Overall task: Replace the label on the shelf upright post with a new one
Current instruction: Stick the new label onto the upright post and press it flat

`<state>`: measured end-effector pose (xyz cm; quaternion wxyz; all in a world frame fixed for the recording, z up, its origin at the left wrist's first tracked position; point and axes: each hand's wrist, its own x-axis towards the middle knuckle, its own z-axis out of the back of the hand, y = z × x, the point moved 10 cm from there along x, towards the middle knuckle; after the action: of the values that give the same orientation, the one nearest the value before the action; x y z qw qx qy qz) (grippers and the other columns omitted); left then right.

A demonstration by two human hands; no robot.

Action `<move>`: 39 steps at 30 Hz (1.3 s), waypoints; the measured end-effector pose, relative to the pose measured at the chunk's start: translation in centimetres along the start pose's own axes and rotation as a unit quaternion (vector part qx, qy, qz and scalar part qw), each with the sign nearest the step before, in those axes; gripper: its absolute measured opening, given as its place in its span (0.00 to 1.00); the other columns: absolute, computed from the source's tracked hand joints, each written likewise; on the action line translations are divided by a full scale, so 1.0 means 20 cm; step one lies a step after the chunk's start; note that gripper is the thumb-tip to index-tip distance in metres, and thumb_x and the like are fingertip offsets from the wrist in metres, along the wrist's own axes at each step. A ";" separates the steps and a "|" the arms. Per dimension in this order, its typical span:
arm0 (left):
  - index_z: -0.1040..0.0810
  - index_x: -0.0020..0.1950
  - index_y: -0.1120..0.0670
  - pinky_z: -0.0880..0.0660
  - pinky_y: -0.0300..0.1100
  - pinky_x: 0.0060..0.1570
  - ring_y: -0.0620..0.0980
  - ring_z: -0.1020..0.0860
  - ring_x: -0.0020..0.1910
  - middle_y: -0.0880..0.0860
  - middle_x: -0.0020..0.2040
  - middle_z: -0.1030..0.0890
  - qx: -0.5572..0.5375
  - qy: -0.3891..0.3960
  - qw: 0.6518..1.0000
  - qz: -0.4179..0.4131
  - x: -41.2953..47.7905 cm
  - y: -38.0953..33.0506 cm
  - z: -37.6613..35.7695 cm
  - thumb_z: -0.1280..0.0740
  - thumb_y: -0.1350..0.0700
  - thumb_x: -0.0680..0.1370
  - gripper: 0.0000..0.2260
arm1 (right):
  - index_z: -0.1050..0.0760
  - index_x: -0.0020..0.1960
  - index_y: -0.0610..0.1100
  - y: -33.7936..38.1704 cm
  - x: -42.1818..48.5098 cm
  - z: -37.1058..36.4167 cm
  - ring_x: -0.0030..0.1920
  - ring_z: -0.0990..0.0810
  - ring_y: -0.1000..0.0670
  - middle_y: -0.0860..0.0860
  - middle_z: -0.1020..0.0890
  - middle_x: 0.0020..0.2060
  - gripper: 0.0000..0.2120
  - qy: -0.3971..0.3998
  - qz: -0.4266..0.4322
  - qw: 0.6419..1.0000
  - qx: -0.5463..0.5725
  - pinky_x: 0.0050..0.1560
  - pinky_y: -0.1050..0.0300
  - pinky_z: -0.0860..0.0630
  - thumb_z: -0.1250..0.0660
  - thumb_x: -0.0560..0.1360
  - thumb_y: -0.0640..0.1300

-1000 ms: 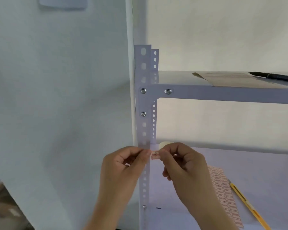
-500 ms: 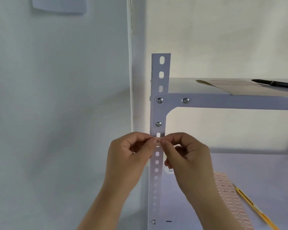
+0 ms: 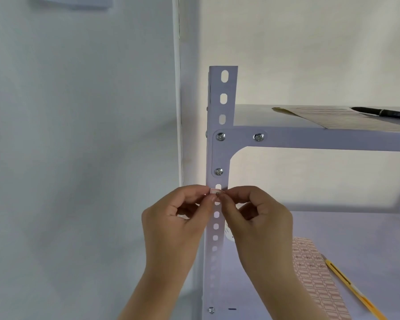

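A pale perforated upright post (image 3: pixel 222 112) of a metal shelf stands in the middle of the view. A small white label with a red border (image 3: pixel 217 193) lies across the post just below the lowest screw. My left hand (image 3: pixel 178 218) pinches its left end between thumb and forefinger. My right hand (image 3: pixel 256 218) pinches its right end the same way. The fingertips cover part of the label, so I cannot tell whether it sticks to the post.
A sheet of red-bordered labels (image 3: pixel 314 278) and a yellow pencil (image 3: pixel 351 289) lie on the lower shelf (image 3: pixel 367 239). A black pen (image 3: pixel 383 112) and a paper sheet (image 3: pixel 333 116) rest on the upper shelf (image 3: pixel 321 139). A white wall (image 3: pixel 79 158) is to the left.
Both hands rose with the label from beside the lower shelf to the front face of the post, just under the screw. The view shifted left, so the post sits more central.
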<state>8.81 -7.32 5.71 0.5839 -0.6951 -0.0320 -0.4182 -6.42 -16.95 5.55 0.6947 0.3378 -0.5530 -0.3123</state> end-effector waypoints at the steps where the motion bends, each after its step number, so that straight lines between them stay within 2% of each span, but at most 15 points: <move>1: 0.13 0.42 0.49 0.22 0.31 0.38 0.45 0.16 0.35 0.43 0.36 0.13 0.005 -0.002 1.000 -0.008 0.00 -0.01 0.00 0.23 0.59 0.70 0.05 | 0.18 0.39 0.55 0.01 0.00 0.00 0.29 0.21 0.56 0.58 0.17 0.31 0.07 -0.002 0.007 1.000 -0.007 0.31 0.72 0.30 0.26 0.72 0.44; 6: 0.13 0.43 0.50 0.21 0.34 0.38 0.47 0.16 0.36 0.44 0.36 0.13 0.023 -0.020 0.999 -0.038 -0.01 -0.02 0.01 0.23 0.61 0.71 0.06 | 0.19 0.40 0.53 0.03 0.00 -0.01 0.32 0.20 0.57 0.60 0.18 0.33 0.07 -0.009 0.035 0.999 -0.034 0.32 0.73 0.29 0.27 0.73 0.42; 10: 0.13 0.43 0.52 0.20 0.37 0.38 0.49 0.16 0.35 0.44 0.37 0.14 0.044 -0.026 0.997 -0.064 -0.03 -0.05 0.01 0.23 0.62 0.70 0.06 | 0.21 0.39 0.55 0.05 -0.01 0.00 0.32 0.20 0.58 0.61 0.19 0.33 0.10 -0.021 0.061 0.997 -0.052 0.32 0.75 0.31 0.27 0.72 0.41; 13: 0.14 0.42 0.53 0.20 0.36 0.39 0.47 0.16 0.35 0.45 0.37 0.13 0.053 -0.030 0.995 -0.080 -0.03 -0.06 0.01 0.23 0.62 0.70 0.05 | 0.21 0.39 0.54 0.05 -0.01 0.00 0.35 0.19 0.56 0.60 0.18 0.36 0.08 -0.024 0.066 0.996 -0.056 0.33 0.73 0.29 0.27 0.73 0.42; 18: 0.14 0.42 0.55 0.23 0.30 0.38 0.44 0.19 0.32 0.47 0.37 0.14 0.125 -0.037 0.980 -0.152 -0.04 -0.14 -0.01 0.23 0.60 0.70 0.03 | 0.21 0.41 0.51 0.05 -0.01 -0.02 0.38 0.20 0.54 0.59 0.19 0.38 0.03 -0.036 0.083 0.993 -0.074 0.35 0.67 0.26 0.28 0.72 0.45; 22: 0.15 0.41 0.55 0.26 0.28 0.33 0.42 0.23 0.28 0.47 0.35 0.14 0.152 -0.037 0.972 -0.176 -0.04 -0.16 -0.01 0.22 0.62 0.70 0.04 | 0.21 0.41 0.50 0.07 -0.01 -0.02 0.36 0.19 0.54 0.59 0.19 0.41 0.05 -0.048 0.117 0.987 -0.098 0.32 0.69 0.28 0.26 0.72 0.43; 24: 0.14 0.41 0.54 0.27 0.29 0.32 0.43 0.24 0.26 0.46 0.35 0.15 0.158 -0.031 0.971 -0.177 -0.03 -0.17 -0.02 0.22 0.62 0.70 0.04 | 0.21 0.41 0.50 0.08 -0.01 -0.02 0.33 0.20 0.54 0.59 0.17 0.39 0.05 -0.047 0.131 0.984 -0.108 0.31 0.66 0.27 0.26 0.72 0.43; 26: 0.15 0.42 0.53 0.28 0.29 0.32 0.43 0.25 0.25 0.45 0.34 0.15 0.155 -0.027 0.973 -0.168 -0.03 -0.16 -0.02 0.22 0.62 0.69 0.06 | 0.21 0.41 0.50 0.08 -0.01 -0.01 0.29 0.21 0.54 0.60 0.17 0.37 0.05 -0.047 0.138 0.982 -0.118 0.31 0.63 0.27 0.26 0.72 0.43; 28: 0.17 0.47 0.51 0.29 0.29 0.29 0.46 0.25 0.25 0.43 0.32 0.17 0.146 -0.027 0.979 -0.139 -0.02 -0.14 -0.02 0.21 0.59 0.69 0.09 | 0.21 0.40 0.51 0.07 0.00 -0.01 0.28 0.21 0.54 0.62 0.18 0.35 0.06 -0.047 0.134 0.983 -0.121 0.31 0.65 0.28 0.25 0.72 0.44; 32: 0.20 0.59 0.46 0.28 0.29 0.31 0.44 0.24 0.28 0.43 0.27 0.21 0.138 -0.019 0.986 -0.090 0.00 -0.10 -0.02 0.24 0.52 0.71 0.17 | 0.24 0.43 0.54 0.04 0.00 0.00 0.33 0.21 0.52 0.64 0.21 0.30 0.09 -0.047 0.095 0.990 -0.093 0.32 0.70 0.29 0.25 0.71 0.45; 34: 0.19 0.57 0.45 0.29 0.28 0.32 0.44 0.24 0.28 0.46 0.26 0.23 0.127 0.005 0.990 -0.056 0.01 -0.06 -0.03 0.24 0.52 0.72 0.15 | 0.30 0.45 0.58 0.00 0.01 0.00 0.32 0.21 0.53 0.62 0.18 0.36 0.14 -0.034 0.046 0.998 -0.041 0.31 0.67 0.27 0.25 0.71 0.47; 37: 0.18 0.56 0.43 0.30 0.28 0.32 0.45 0.25 0.28 0.44 0.28 0.24 0.082 0.058 0.995 0.010 0.03 0.03 -0.07 0.26 0.50 0.73 0.12 | 0.29 0.46 0.57 -0.01 0.01 -0.01 0.31 0.22 0.55 0.65 0.19 0.46 0.13 -0.007 0.044 0.998 -0.039 0.31 0.65 0.26 0.26 0.72 0.46; 39: 0.18 0.58 0.42 0.26 0.29 0.34 0.43 0.22 0.35 0.42 0.38 0.20 0.067 0.087 0.993 0.036 0.04 0.06 -0.08 0.27 0.49 0.74 0.13 | 0.27 0.50 0.55 -0.01 0.01 -0.02 0.30 0.23 0.55 0.64 0.19 0.46 0.12 0.012 0.040 0.999 -0.031 0.30 0.67 0.27 0.26 0.73 0.45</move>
<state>9.11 -9.40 5.15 0.6440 -0.6165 0.0156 -0.4528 -5.96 -17.26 5.47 0.7231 0.2972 -0.5483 -0.2969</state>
